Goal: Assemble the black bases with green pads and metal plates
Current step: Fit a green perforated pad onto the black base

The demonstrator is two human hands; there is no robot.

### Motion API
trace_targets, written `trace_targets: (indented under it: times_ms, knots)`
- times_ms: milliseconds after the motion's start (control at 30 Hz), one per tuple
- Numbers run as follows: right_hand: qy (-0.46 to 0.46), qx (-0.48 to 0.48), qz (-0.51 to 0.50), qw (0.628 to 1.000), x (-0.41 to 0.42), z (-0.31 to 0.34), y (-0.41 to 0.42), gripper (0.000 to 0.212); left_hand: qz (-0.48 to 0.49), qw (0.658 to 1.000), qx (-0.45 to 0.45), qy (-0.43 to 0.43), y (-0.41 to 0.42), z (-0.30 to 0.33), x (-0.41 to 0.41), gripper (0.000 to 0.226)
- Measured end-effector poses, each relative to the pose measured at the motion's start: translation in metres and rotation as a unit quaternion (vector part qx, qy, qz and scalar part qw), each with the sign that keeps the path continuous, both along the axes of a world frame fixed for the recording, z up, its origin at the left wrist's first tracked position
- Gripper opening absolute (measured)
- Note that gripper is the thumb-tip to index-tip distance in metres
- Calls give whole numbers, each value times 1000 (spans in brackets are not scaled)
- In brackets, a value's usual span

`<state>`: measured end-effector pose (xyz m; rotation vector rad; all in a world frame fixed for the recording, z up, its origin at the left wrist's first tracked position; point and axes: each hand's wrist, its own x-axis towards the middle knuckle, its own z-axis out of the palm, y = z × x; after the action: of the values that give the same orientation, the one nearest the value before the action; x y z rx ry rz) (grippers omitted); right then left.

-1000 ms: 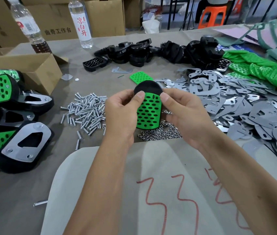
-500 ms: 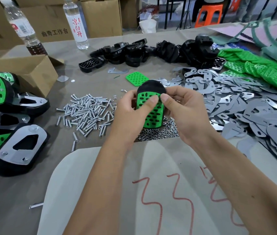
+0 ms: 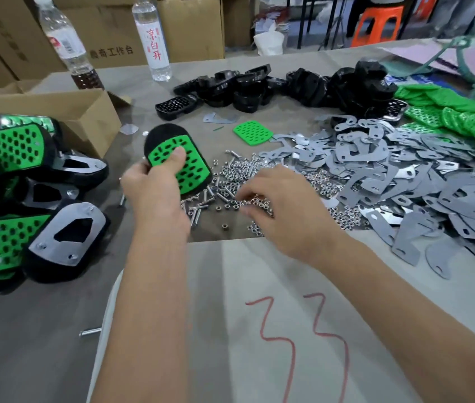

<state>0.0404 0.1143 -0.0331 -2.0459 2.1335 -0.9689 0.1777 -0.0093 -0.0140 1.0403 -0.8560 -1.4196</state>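
**Left hand grips padded base; right hand down on the nut pile**

The left hand (image 3: 154, 187) holds one black base (image 3: 162, 133) up above the table (image 3: 26, 330), thumb pressed flat on the green pad (image 3: 183, 167) seated in it, remaining fingers curled behind and out of sight. The rounded upper end of the base is bare, with no metal plate on it. The base's lower edge overlaps the screws (image 3: 198, 210) beneath; contact cannot be confirmed.

The right hand (image 3: 285, 207) reaches palm-down into the loose nuts (image 3: 262, 181), fingers bent toward the pile. Fingertips are blurred against the nuts and partly masked by the hand itself; whether they pinch a nut cannot be told.

Stock on the table: a heap of metal plates (image 3: 405, 175) to the right, running off the frame edge; green pads (image 3: 463, 114) piled at far right, also cut off; one single green pad (image 3: 253, 131) lying alone near the plates; bare black bases (image 3: 274, 85) heaped at the back, individual pieces hard to separate. Finished units (image 3: 35, 205), green pad and plate fitted, are stacked at left, partly cropped, beside an open cardboard box (image 3: 56, 112).

Two bottles (image 3: 154, 45) stand at the table's far edge. A pale sheet (image 3: 245, 286) with red marks lies under the forearms; the marks are partly covered.
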Motion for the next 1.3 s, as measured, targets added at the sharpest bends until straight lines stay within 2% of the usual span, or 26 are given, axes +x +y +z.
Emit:
trace_targets:
  times_ms: [67, 200, 267, 367, 500, 600, 700, 833, 967, 1067, 1167, 1233, 1300]
  knots:
    - [50, 71, 41, 995, 20, 6, -15, 25, 57, 998, 1, 25, -8, 2, 16, 21]
    - [97, 151, 15, 984, 48, 14, -42, 49, 98, 994, 8, 41, -17, 1, 31, 20]
    - [134, 169, 19, 976, 51, 15, -53, 46, 100, 994, 17, 48, -19, 0, 32, 19]
    - [139, 188, 29, 972, 47, 15, -63, 35, 74, 996, 32, 39, -17, -1, 29, 17]
    - [189, 182, -16, 965, 37, 13, -66, 30, 8, 999, 28, 31, -4, 5, 13, 12]
    - [157, 165, -17, 974, 42, 15, -61, 40, -16, 1000, -8, 13, 3, 19, 15, 14]
    - [108, 108, 60, 986, 73, 24, -49, 34, -19, 998, -52, -38, -4, 38, 40, 15]
    - [141, 100, 242, 955, 135, 26, -42, 34, -59, 983, -73, -158, -21, 58, 80, 14]
    - [136, 190, 300, 925, 176, 20, -46, 28, -79, 965, -71, -238, -32, 63, 108, 15]
    - [103, 213, 303, 923, 186, 17, -55, 18, -91, 964, -42, -246, -37, 53, 116, 8]
    - [60, 179, 248, 950, 180, 9, -63, 5, -87, 970, -15, -226, -36, 42, 116, 16]
    - [-20, 134, 176, 975, 163, 8, -68, 12, -75, 976, -15, -204, -37, 36, 115, 14]
    - [-46, 89, 104, 990, 146, 9, -70, 22, -55, 982, -13, -183, -39, 32, 114, 14]
